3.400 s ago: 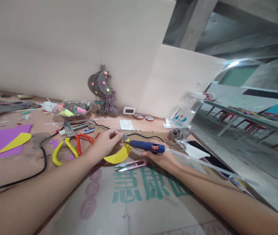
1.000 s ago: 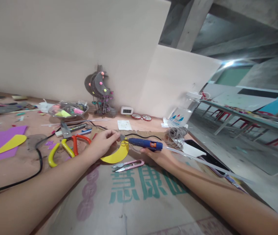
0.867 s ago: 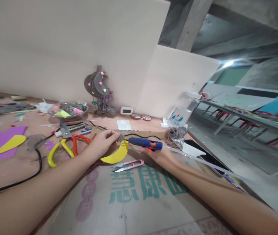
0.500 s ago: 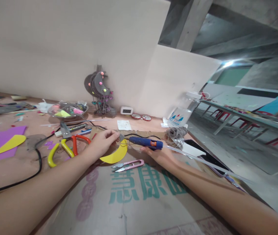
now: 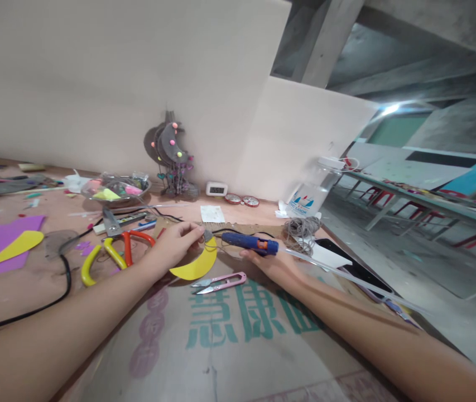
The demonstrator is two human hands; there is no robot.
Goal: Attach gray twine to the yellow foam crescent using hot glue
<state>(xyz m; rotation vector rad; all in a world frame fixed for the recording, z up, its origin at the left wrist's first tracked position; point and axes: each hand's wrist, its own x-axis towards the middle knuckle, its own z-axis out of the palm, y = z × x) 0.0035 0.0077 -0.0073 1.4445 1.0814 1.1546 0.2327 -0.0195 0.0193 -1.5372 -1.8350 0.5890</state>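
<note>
My left hand (image 5: pixel 181 241) pinches the upper tip of a yellow crescent moon cutout (image 5: pixel 198 265), where a small grey piece and thin grey string show. Its fingers are closed on that tip. A blue glue gun (image 5: pixel 250 244) is in my right hand (image 5: pixel 273 263), its nozzle pointing left at the crescent's tip. From the gun's back a long clear glue stick (image 5: pixel 330 269) reaches out to the right. Pink thread snips (image 5: pixel 221 283) lie on the cardboard (image 5: pixel 171 346) just below the crescent. Whether the nozzle touches the crescent I cannot tell.
Left of my hand lie orange-and-yellow-handled pliers (image 5: pixel 116 251) and a black cord (image 5: pixel 68 285). Purple sheet (image 5: pixel 3 245) is further left. Behind stand a bowl of bits (image 5: pixel 116 190), a grey moon ornament (image 5: pixel 171 151) and a small clock (image 5: pixel 216 188). Right are grey twine (image 5: pixel 302 229) and a clear bottle (image 5: pixel 313 187).
The crescent has shifted very slightly left in my left hand, and the glue gun's tip sits a touch further from it. Otherwise the scene looks the same.
</note>
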